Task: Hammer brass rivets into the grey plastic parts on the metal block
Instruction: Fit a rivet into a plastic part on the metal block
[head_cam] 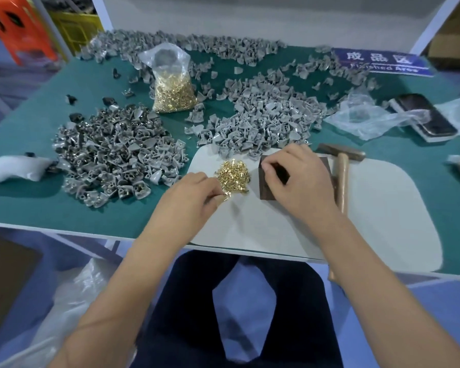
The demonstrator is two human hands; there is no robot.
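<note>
My left hand [194, 193] pinches at the near edge of the loose rivets [233, 175]. My right hand [296, 176] is curled on the metal block [270, 191]; what's under the fingers, can't tell. Hammer [341, 168] lies just right of the block, handle toward me, nearest my right hand.

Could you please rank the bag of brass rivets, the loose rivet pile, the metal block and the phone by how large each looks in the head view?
1. Bag of brass rivets
2. Phone and metal block: too alike, block partly hidden
3. Loose rivet pile
</note>
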